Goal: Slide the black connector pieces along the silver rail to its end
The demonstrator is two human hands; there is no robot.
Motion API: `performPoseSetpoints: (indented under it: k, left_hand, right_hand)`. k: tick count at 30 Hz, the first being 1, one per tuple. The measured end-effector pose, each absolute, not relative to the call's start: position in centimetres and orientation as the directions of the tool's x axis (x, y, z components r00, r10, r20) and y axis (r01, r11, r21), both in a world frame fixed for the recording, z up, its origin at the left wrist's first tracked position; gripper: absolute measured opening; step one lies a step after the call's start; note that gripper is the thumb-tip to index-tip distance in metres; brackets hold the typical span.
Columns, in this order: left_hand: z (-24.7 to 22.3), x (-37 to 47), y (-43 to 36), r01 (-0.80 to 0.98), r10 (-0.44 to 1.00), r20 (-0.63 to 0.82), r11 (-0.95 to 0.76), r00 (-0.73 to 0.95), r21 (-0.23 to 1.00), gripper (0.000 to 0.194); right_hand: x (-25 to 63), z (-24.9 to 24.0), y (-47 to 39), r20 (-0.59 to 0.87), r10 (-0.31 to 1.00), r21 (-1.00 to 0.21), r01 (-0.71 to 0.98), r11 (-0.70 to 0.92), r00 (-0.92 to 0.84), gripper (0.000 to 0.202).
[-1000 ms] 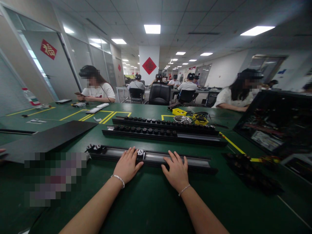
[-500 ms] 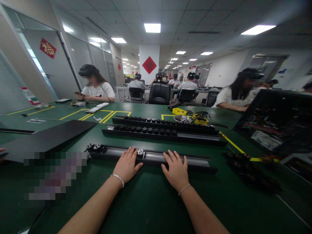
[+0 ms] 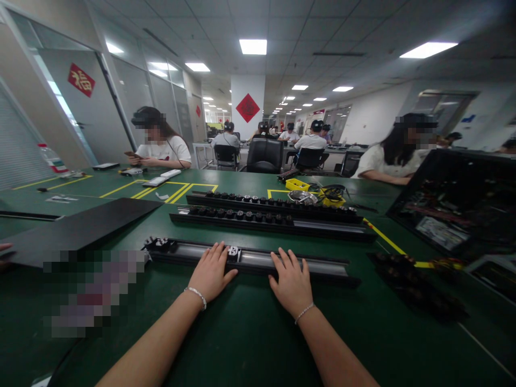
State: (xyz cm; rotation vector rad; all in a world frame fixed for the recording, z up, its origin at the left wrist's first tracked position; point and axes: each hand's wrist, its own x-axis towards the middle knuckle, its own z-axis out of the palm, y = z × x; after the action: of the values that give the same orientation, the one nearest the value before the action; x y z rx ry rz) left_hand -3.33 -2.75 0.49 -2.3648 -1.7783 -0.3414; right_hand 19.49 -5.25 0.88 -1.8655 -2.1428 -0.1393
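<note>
A long black channel (image 3: pixel 258 260) with a bare metallic inside lies across the green table in front of me. My left hand (image 3: pixel 210 271) rests on it with fingers stretched out, just left of a small black-and-white socket module (image 3: pixel 233 252) set in the channel. To the right of that module, my right hand (image 3: pixel 292 279) lies over the channel's near edge, its fingers spread. Several small dark modules (image 3: pixel 161 244) sit at the channel's left end. Neither hand is wrapped round anything. What is under my palms is hidden.
Beyond lie a channel partly filled with sockets (image 3: pixel 242 216) and a fuller row behind it (image 3: pixel 262 200). A metal bowl (image 3: pixel 302 198) and yellow tray (image 3: pixel 297 184) stand farther back. Dark parts (image 3: pixel 419 285) and an open computer case (image 3: pixel 455 199) are at right, a black panel (image 3: pixel 84 228) at left.
</note>
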Motion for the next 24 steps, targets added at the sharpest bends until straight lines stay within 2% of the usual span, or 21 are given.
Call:
performPoseSetpoints:
  k: [24]
  left_hand:
    - [0.65, -2.81, -3.10, 0.966, 0.923, 0.307, -0.254, 0.231, 0.037, 0.061]
  right_hand:
    - [19.51, 0.45, -5.14, 0.321, 0.942, -0.119, 0.982, 0.147, -0.102, 0.052]
